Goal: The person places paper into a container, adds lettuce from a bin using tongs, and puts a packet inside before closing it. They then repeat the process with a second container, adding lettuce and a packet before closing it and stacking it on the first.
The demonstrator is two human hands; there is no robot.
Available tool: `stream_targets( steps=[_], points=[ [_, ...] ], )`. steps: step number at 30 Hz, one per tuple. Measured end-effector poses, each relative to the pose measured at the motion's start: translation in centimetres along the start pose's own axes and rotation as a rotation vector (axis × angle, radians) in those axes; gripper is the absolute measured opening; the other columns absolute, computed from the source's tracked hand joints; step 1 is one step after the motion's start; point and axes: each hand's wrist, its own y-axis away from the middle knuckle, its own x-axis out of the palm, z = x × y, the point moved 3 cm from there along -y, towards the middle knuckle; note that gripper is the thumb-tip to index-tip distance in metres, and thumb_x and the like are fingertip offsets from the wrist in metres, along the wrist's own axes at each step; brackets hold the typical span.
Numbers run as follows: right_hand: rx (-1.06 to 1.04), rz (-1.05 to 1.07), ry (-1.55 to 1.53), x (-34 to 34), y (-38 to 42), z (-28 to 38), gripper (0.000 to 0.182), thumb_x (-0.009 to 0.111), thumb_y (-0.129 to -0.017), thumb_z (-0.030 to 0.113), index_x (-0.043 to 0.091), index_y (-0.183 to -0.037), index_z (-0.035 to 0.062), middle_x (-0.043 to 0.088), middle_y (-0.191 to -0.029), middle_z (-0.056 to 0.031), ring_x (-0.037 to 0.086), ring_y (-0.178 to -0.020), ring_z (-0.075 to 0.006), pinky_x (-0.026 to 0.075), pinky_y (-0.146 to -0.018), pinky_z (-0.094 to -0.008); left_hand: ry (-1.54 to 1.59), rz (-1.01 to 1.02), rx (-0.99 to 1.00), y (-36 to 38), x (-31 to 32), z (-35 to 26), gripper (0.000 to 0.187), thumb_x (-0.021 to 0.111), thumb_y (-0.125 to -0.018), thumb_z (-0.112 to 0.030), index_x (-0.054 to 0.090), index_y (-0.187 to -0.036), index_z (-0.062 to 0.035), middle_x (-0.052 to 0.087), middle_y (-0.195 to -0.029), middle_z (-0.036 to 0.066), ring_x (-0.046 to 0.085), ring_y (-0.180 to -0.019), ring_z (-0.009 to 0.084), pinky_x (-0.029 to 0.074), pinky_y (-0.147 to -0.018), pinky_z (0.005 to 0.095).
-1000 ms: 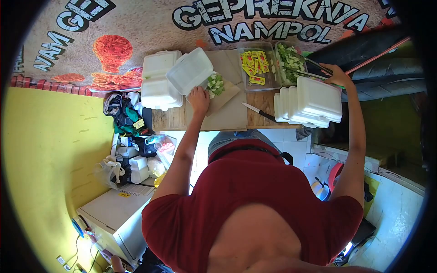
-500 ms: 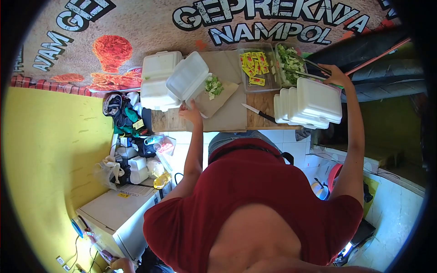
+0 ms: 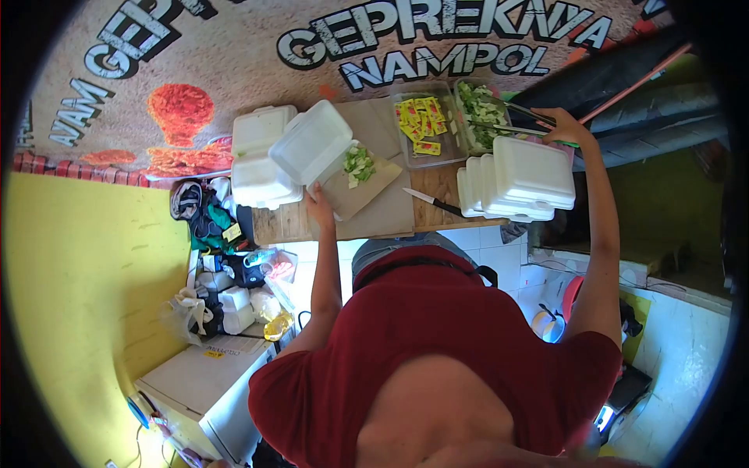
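Observation:
My left hand (image 3: pixel 320 209) grips the near left corner of an open white foam food box (image 3: pixel 314 144), its lid tipped back to the left. Brown paper (image 3: pixel 378 183) lines the box, with a small heap of chopped greens (image 3: pixel 359 164) on it. At the far right, my right hand (image 3: pixel 568 129) is closed round metal tongs (image 3: pixel 519 117). The tips of the tongs reach into a clear tub of chopped greens (image 3: pixel 482 109). Just in front of that hand stand stacked closed foam boxes (image 3: pixel 534 173).
A clear tub of yellow sachets (image 3: pixel 421 125) sits beside the greens. A knife (image 3: pixel 433 201) lies near the table's front edge, its blade pointing left. More closed foam boxes (image 3: pixel 261 175) stand at the left end of the wooden table (image 3: pixel 273 225), against the printed wall banner.
The whole view has shifted and tilted slightly. My left hand has closed more upright against the box corner. My right hand stays at the greens tub with the tongs.

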Motion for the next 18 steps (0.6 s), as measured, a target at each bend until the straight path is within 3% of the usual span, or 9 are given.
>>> stream_targets(
  steps=[3,6,9,10,13,16,18],
  points=[
    [-0.019,-0.007,0.005,-0.4,0.0,-0.6,0.077,0.068,-0.053,-0.003,0.045,-0.127,-0.0018,0.056,-0.114,-0.0087,0.051,-0.099,-0.0136,0.041,-0.085,-0.0234,-0.069,-0.01,-0.009,-1.0,-1.0,1.1,0.045,0.055,-0.087,-0.035,0.055,-0.109,0.0044,0.061,-0.097,0.015,0.056,-0.087,0.0216,0.043,-0.078,0.0322],
    [-0.037,0.001,0.077,-0.8,0.4,1.1,0.073,0.067,-0.053,-0.004,0.048,-0.123,-0.0033,0.06,-0.109,-0.0133,0.054,-0.096,-0.0154,0.042,-0.084,-0.0228,0.175,0.112,-0.042,-0.7,-1.1,-3.1,0.043,0.054,-0.088,-0.035,0.056,-0.107,0.0036,0.061,-0.097,0.012,0.056,-0.086,0.0175,0.043,-0.077,0.0293],
    [0.01,-0.008,0.16,-0.7,-0.9,-0.5,0.07,0.067,-0.052,-0.003,0.05,-0.121,-0.0036,0.06,-0.11,-0.0156,0.056,-0.092,-0.0157,0.044,-0.082,-0.0243,0.171,0.166,-0.059,-1.1,-0.2,-6.0,0.043,0.054,-0.088,-0.036,0.056,-0.107,0.0027,0.061,-0.097,0.01,0.055,-0.086,0.0155,0.043,-0.077,0.0276],
    [-0.084,-0.074,0.221,-0.5,-1.2,-0.6,0.07,0.067,-0.052,-0.002,0.051,-0.119,-0.0042,0.06,-0.11,-0.0166,0.057,-0.092,-0.0162,0.046,-0.081,-0.0258,0.165,0.194,-0.059,-1.1,0.3,-7.5,0.043,0.055,-0.088,-0.036,0.056,-0.107,0.0025,0.061,-0.097,0.01,0.055,-0.086,0.0151,0.043,-0.076,0.0275],
    [-0.068,-0.068,0.224,-0.8,-0.9,0.6,0.068,0.069,-0.051,0.002,0.054,-0.118,-0.0018,0.061,-0.106,-0.0176,0.06,-0.092,-0.0181,0.047,-0.079,-0.0272,0.148,0.28,-0.023,-1.4,2.8,-10.2,0.042,0.055,-0.088,-0.036,0.057,-0.106,0.002,0.061,-0.097,0.009,0.054,-0.085,0.0137,0.043,-0.075,0.027],
    [0.105,-0.095,0.371,-1.9,0.4,3.4,0.064,0.07,-0.052,0.006,0.057,-0.115,0.0021,0.063,-0.101,-0.0176,0.061,-0.09,-0.0216,0.048,-0.076,-0.0284,0.123,0.374,0.049,-2.0,5.9,-11.3,0.042,0.056,-0.087,-0.036,0.058,-0.105,0.0016,0.062,-0.095,0.008,0.054,-0.084,0.0127,0.043,-0.075,0.0266],
    [0.125,-0.093,0.399,-1.9,0.0,2.8,0.064,0.072,-0.051,0.013,0.06,-0.113,0.0085,0.062,-0.103,-0.0148,0.06,-0.094,-0.0259,0.047,-0.079,-0.0324,0.083,0.438,0.046,-1.8,8.0,-12.0,0.042,0.056,-0.087,-0.037,0.059,-0.104,0.0013,0.062,-0.094,0.007,0.054,-0.084,0.0123,0.043,-0.074,0.0263]
  ],
)
